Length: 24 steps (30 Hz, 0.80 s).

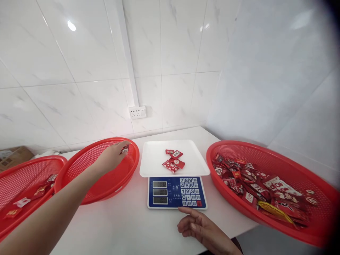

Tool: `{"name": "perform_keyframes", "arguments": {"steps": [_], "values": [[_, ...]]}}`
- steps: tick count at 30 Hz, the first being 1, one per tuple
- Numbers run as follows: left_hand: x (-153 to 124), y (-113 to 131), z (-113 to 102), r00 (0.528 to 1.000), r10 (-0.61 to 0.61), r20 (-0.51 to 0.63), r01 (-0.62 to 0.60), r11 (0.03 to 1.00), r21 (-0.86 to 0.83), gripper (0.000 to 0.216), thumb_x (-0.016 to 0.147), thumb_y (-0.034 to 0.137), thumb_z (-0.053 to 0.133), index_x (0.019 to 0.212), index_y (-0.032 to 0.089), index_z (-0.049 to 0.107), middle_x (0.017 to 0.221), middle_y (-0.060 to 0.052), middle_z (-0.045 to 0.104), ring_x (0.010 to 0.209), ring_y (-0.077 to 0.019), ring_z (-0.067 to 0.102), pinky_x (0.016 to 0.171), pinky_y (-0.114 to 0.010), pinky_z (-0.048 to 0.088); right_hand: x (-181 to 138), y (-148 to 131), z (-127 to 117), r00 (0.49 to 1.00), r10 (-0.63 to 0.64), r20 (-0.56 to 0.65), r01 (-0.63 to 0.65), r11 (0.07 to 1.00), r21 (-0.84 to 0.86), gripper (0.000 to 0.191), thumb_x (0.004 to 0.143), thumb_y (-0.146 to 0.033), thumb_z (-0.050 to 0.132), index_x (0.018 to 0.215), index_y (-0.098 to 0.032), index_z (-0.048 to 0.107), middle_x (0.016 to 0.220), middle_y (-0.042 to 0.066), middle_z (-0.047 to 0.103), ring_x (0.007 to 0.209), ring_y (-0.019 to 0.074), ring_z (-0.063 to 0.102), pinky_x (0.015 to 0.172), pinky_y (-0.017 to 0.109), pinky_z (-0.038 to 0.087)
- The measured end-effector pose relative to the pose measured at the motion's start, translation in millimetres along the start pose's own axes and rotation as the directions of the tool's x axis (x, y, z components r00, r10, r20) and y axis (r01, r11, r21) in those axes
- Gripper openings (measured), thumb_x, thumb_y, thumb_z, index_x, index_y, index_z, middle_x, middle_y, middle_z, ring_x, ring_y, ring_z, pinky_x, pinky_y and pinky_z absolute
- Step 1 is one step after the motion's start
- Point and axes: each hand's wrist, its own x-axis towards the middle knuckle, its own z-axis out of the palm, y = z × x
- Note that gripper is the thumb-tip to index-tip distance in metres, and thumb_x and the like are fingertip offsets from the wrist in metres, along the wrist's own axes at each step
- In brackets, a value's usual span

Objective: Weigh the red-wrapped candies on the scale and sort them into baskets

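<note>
My left hand (113, 157) reaches into the middle red basket (92, 193), its fingers closed on a small red-and-white packet (124, 149) near the far right rim. Part of that packet is hidden by the hand. My right hand (200, 226) hovers at the front edge of a blue-panelled digital scale (175, 191), index finger stretched out and the others loosely bent, holding nothing. On the scale's white tray (151, 159) lie several small red packets (172, 164), some overlapping.
At the right stands a red basket (225, 193) heaped with red packets and one yellow packet (276, 209). Another red basket (16, 171) at the far left holds several packets. Behind are a tiled wall with a socket (137, 112) and a cardboard box (16, 156).
</note>
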Motion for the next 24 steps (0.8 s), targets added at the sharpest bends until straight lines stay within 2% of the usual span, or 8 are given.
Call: {"name": "perform_keyframes", "arguments": {"steps": [2, 5, 8, 12, 15, 18, 21, 24], "values": [[0, -10, 1, 1.0, -0.005, 0.001, 0.005, 0.99, 0.14, 0.037, 0.084, 0.03, 0.036, 0.118, 0.025, 0.049, 0.117, -0.009, 0.059, 0.102, -0.0288, 0.056, 0.076, -0.04, 0.047, 0, -1, 0, 1.0, 0.003, 0.008, -0.003, 1.0, 0.006, 0.048, 0.072, -0.038, 0.07, 0.115, -0.021, 0.057, 0.093, 0.009, 0.067, 0.089, 0.0202, 0.06, 0.081, 0.036, 0.041], [1, -5, 14, 0.999, 0.018, 0.051, -0.025, 0.989, 0.145, 0.039, 0.083, 0.034, 0.04, 0.119, 0.023, 0.05, 0.121, -0.011, 0.056, 0.107, -0.0323, 0.053, 0.078, -0.042, 0.046, 1, -1, 0, 1.0, -0.001, 0.017, 0.001, 1.0, 0.022, 0.046, 0.073, -0.036, 0.07, 0.114, -0.021, 0.057, 0.092, 0.009, 0.068, 0.089, 0.0195, 0.06, 0.08, 0.035, 0.041], [2, 23, 37, 0.982, 0.141, 0.128, -0.153, 0.984, 0.088, 0.041, 0.085, 0.042, 0.037, 0.12, 0.025, 0.05, 0.124, -0.008, 0.055, 0.11, -0.0279, 0.053, 0.083, -0.038, 0.045, 2, 0, 1, 1.0, -0.009, 0.013, 0.008, 1.0, 0.025, 0.045, 0.073, -0.036, 0.07, 0.114, -0.021, 0.058, 0.092, 0.008, 0.068, 0.088, 0.0188, 0.061, 0.08, 0.035, 0.041], [5, 68, 71, 0.905, 0.371, 0.206, -0.374, 0.927, -0.026, 0.044, 0.085, 0.047, 0.039, 0.121, 0.024, 0.051, 0.125, -0.007, 0.055, 0.114, -0.0224, 0.05, 0.092, -0.033, 0.041, 3, -7, 7, 1.0, -0.016, 0.008, 0.017, 0.994, -0.106, 0.044, 0.074, -0.036, 0.068, 0.114, -0.022, 0.057, 0.093, 0.008, 0.068, 0.088, 0.0191, 0.061, 0.078, 0.036, 0.042], [10, 90, 91, 0.846, 0.487, 0.218, -0.483, 0.872, -0.078, 0.04, 0.085, 0.038, 0.044, 0.12, 0.023, 0.051, 0.123, -0.008, 0.056, 0.114, -0.0214, 0.049, 0.093, -0.031, 0.04, 4, -27, 13, 0.998, -0.063, -0.011, 0.057, 0.953, -0.297, 0.044, 0.075, -0.039, 0.065, 0.114, -0.021, 0.056, 0.093, 0.008, 0.067, 0.088, 0.02, 0.06, 0.078, 0.038, 0.043], [16, 97, 102, 0.809, 0.546, 0.218, -0.539, 0.837, -0.095, 0.038, 0.084, 0.026, 0.045, 0.121, 0.023, 0.051, 0.119, -0.007, 0.058, 0.108, -0.0208, 0.053, 0.089, -0.03, 0.043, 3, -53, 19, 0.982, -0.161, -0.101, 0.104, 0.898, -0.427, 0.042, 0.077, -0.041, 0.062, 0.114, -0.022, 0.056, 0.092, 0.007, 0.067, 0.086, 0.0199, 0.06, 0.08, 0.04, 0.044], [21, 97, 108, 0.805, 0.556, 0.205, -0.553, 0.83, -0.079, 0.039, 0.082, 0.017, 0.043, 0.12, 0.024, 0.052, 0.113, -0.006, 0.061, 0.101, -0.021, 0.057, 0.084, -0.031, 0.045, 2, -74, 24, 0.946, -0.247, -0.208, 0.11, 0.852, -0.512, 0.038, 0.078, -0.042, 0.06, 0.111, -0.023, 0.057, 0.094, 0.006, 0.066, 0.09, 0.0203, 0.06, 0.084, 0.04, 0.044], [21, 97, 111, 0.815, 0.552, 0.177, -0.552, 0.832, -0.049, 0.039, 0.08, 0.011, 0.041, 0.114, 0.021, 0.056, 0.105, -0.008, 0.064, 0.098, -0.0225, 0.058, 0.081, -0.033, 0.045, 4, -85, 28, 0.915, -0.297, -0.272, 0.107, 0.83, -0.548, 0.037, 0.077, -0.044, 0.059, 0.107, -0.023, 0.058, 0.094, 0.006, 0.064, 0.089, 0.021, 0.061, 0.083, 0.04, 0.046]]}}
